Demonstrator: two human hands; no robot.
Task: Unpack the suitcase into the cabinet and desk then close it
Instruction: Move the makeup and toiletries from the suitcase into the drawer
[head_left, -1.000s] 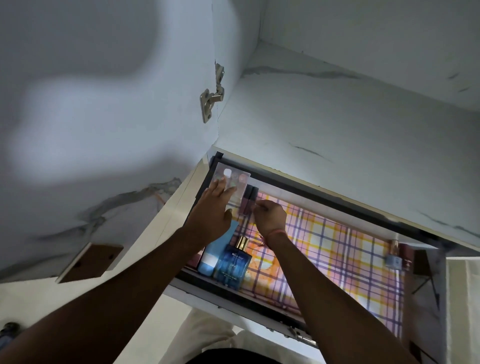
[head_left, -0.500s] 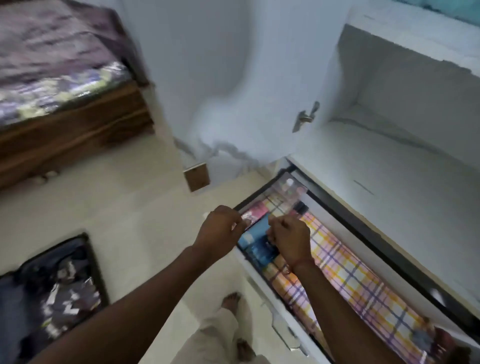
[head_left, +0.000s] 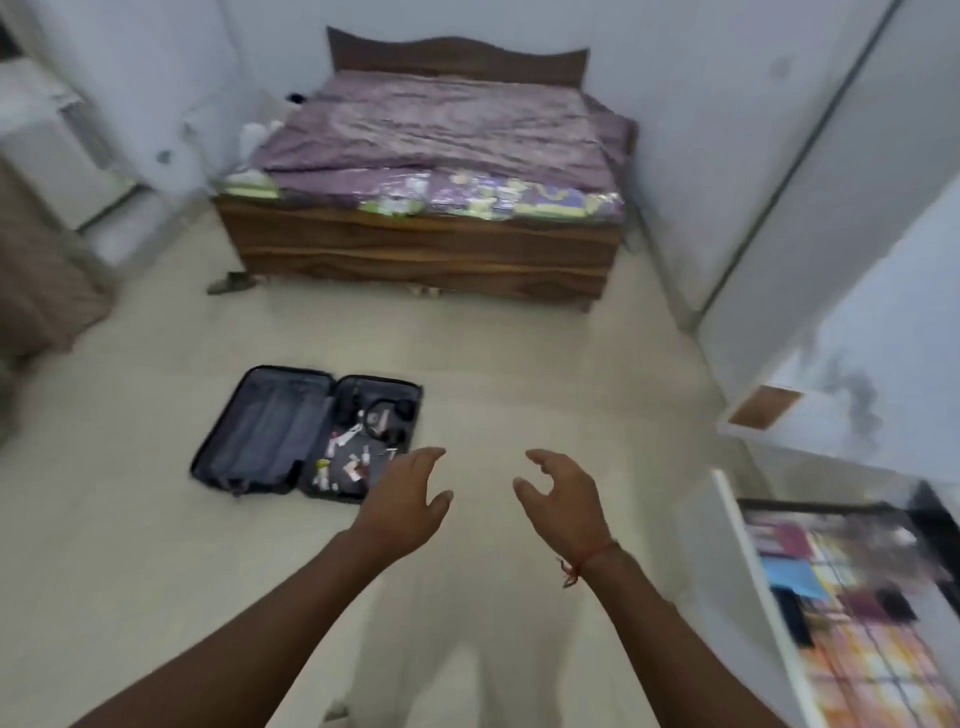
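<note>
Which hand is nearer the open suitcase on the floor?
Left. The left hand overlaps the suitcase's near right corner in view; the right hand hangs farther right.

The suitcase (head_left: 306, 434) lies open on the floor (head_left: 545, 374), left of centre, with small items (head_left: 353, 457) in its right half. Behind it a bed (head_left: 421, 208) stands against the far wall. At the right edge an open drawer (head_left: 852, 608) holds several things (too blurred to tell). Both hands, left hand (head_left: 405, 499) and right hand (head_left: 561, 499), hang between suitcase and drawer, touching nothing.
</note>
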